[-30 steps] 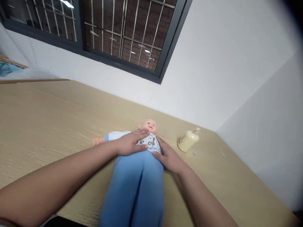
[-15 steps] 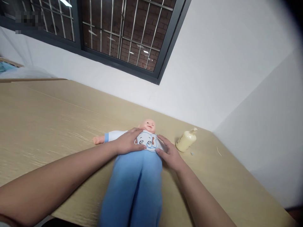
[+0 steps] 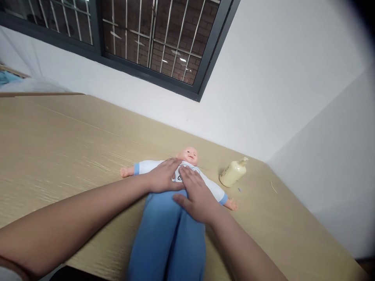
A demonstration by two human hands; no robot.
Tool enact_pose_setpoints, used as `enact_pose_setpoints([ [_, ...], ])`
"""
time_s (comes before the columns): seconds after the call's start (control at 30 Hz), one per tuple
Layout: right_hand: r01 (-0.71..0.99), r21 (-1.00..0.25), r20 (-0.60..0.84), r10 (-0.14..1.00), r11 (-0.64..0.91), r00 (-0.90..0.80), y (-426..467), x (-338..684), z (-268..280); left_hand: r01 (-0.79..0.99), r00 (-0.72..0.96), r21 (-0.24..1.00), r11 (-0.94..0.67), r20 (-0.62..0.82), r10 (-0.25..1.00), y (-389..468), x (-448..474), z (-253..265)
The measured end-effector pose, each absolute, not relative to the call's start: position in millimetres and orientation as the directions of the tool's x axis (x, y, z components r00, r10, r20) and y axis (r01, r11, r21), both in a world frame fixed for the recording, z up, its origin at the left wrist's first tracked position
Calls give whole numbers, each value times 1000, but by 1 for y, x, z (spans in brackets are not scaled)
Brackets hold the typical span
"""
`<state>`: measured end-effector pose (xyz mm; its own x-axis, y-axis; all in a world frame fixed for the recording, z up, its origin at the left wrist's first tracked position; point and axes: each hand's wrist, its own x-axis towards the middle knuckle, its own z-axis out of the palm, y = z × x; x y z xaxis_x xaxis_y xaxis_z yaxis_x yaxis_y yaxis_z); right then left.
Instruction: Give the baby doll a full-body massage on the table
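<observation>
A baby doll [image 3: 166,230] in a white top with blue cuffs and blue trousers lies on its back on the wooden table [image 3: 73,136], head toward the wall and arms spread. My left hand [image 3: 165,175] rests on the left part of its chest, fingers stretched out. Across the middle of the chest and the waist lies my right hand [image 3: 197,193], flat with the thumb apart. Between them the printed animal face on the top is mostly covered. The doll's feet are out of view.
A pale yellow pump bottle [image 3: 233,173] stands on the table to the right of the doll. Near it are a small blue scrap [image 3: 239,190] and a thin pale strip [image 3: 273,187]. Behind the table rise a white wall [image 3: 278,78] and a barred window [image 3: 152,39].
My right hand has moved left from the doll's side onto its chest and waist, uncovering the arm on the right. My left hand stays on the chest.
</observation>
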<state>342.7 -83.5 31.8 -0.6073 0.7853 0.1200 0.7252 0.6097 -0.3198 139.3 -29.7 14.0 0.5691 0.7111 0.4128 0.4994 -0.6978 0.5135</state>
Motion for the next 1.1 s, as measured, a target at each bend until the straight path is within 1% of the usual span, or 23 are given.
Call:
enact_pose_setpoints([
  [0.13, 765, -407, 93, 856, 499, -509, -67, 369, 22, 488, 586, 534, -690, 386, 713, -29, 137, 15],
  [0.23, 754, -481, 76, 878, 448, -473, -58, 388, 21, 487, 589, 552, -677, 366, 721, -28, 136, 16],
  [0.3, 716, -547, 53, 871, 435, -489, -54, 399, 24, 490, 589, 566, -663, 346, 730, -27, 135, 16],
  [0.4, 614, -670, 19, 836, 418, -548, -51, 409, 32, 516, 581, 577, -633, 307, 754, -26, 133, 15],
  [0.5, 555, -743, -4, 826, 375, -564, -51, 414, 38, 545, 565, 581, -604, 277, 777, -26, 132, 14],
  [0.6, 530, -765, -4, 819, 367, -573, -52, 414, 39, 559, 551, 564, -608, 294, 781, -28, 132, 14],
  [0.7, 506, -766, 27, 806, 397, -592, -50, 413, 38, 575, 539, 467, -671, 401, 741, -36, 133, 18],
  [0.77, 498, -762, 41, 798, 414, -601, -49, 412, 37, 552, 592, 363, -751, 462, 660, -47, 137, 24],
  [0.8, 502, -758, 41, 798, 416, -601, -49, 412, 37, 515, 648, 313, -798, 467, 601, -54, 140, 28],
  [0.83, 510, -752, 39, 801, 417, -597, -49, 412, 37, 459, 719, 277, -844, 442, 536, -61, 144, 31],
  [0.9, 530, -740, 35, 810, 414, -585, -49, 412, 37, 322, 854, 238, -916, 344, 390, -76, 154, 37],
  [0.93, 535, -737, 35, 814, 413, -580, -49, 412, 37, 291, 888, 230, -929, 296, 351, -82, 158, 38],
  [1.0, 526, -747, 32, 812, 407, -583, -49, 412, 38, 304, 904, 234, -924, 235, 357, -89, 165, 39],
  [1.1, 493, -772, 34, 801, 401, -597, -51, 410, 39, 428, 848, 266, -864, 213, 486, -88, 166, 35],
])
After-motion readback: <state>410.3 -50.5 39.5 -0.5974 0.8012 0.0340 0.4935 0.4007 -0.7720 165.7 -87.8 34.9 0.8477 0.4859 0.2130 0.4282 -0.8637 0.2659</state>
